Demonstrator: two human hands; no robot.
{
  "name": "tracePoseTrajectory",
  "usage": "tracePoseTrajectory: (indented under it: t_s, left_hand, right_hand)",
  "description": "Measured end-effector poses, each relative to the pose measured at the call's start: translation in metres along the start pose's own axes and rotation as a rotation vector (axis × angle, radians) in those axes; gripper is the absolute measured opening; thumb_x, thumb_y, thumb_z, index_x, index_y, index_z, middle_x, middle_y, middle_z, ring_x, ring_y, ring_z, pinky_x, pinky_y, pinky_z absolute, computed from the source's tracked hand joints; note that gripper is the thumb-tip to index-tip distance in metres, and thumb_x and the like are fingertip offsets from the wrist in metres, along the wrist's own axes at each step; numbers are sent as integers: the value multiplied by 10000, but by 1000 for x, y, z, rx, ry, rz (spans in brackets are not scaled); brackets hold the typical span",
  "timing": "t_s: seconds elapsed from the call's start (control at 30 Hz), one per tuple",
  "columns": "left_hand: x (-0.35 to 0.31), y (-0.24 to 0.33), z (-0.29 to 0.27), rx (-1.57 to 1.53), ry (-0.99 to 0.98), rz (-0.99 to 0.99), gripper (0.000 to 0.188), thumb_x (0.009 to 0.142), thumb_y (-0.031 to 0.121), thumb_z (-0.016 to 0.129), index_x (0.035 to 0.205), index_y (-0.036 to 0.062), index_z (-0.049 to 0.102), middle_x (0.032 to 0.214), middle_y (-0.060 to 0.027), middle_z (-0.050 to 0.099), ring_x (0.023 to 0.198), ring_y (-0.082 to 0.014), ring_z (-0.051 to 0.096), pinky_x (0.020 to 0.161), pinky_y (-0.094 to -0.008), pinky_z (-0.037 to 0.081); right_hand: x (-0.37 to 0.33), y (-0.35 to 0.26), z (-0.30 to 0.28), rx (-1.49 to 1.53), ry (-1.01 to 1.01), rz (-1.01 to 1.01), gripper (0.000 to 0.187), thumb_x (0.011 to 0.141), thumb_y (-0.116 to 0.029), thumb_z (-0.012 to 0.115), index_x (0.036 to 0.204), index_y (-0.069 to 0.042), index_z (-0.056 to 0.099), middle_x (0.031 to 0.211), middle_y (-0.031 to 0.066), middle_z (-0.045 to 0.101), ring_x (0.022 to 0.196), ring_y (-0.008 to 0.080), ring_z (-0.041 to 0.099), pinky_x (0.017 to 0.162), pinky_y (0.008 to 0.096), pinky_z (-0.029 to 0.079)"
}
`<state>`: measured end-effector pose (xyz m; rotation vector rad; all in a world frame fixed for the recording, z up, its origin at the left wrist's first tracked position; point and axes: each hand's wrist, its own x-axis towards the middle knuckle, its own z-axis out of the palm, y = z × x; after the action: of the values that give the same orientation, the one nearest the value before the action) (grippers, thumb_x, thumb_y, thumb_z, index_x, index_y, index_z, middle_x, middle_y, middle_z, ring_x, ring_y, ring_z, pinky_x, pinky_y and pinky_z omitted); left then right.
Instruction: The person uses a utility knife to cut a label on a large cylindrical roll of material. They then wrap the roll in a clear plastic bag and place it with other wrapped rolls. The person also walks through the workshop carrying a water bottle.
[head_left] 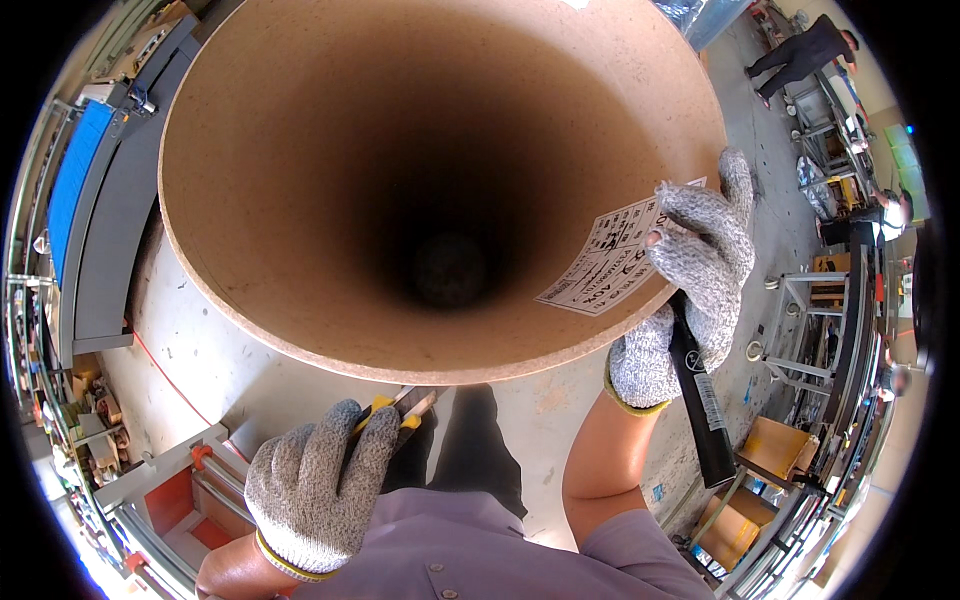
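Observation:
A wide brown cardboard tube [290,345], its open end toward me, fills the upper middle; its depth is dark. A white printed label [600,262] lies on the inner wall at the right. My right hand [697,265], in a grey knitted glove, curls over the tube's right rim with fingers on the label. It also grips a black rod-shaped tool [704,410], whose lower end hangs below; the kind is unclear. Below the near rim, my left hand [318,485], gloved alike, is closed around a small yellow-and-grey tool [408,421], mostly hidden by the fingers.
On the left stands a grey machine [118,225] with a blue panel. A red-and-grey frame with rollers [215,480] is at the lower left. Cardboard boxes [775,447] and metal carts [815,330] line the right. One person in dark clothes [808,55] walks at the upper right.

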<state>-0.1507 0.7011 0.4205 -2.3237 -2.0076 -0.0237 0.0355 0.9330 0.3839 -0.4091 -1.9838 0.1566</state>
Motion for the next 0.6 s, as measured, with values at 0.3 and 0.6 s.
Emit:
tracePoseTrajectory:
  t_s: [0.3,0.6]
  left_hand:
    - [0,0,-1,-13,2,-10,453,728,105,618,1175,32,630,1089,-173,596,788,-266,583,611,-358,482]
    - [2,-1,0,-21,28,17,453,716,104,626,1160,15,632,1084,-181,599,770,-265,591,594,-363,482]
  right_hand:
    - [-15,17,1,-24,68,44,111,775,-87,628,884,-97,645,1043,170,651,1235,407,483,984,478,441]
    - [-21,28,-4,-7,49,-11,130,778,-83,628,906,-106,640,1053,164,649,1242,402,479,989,477,439]
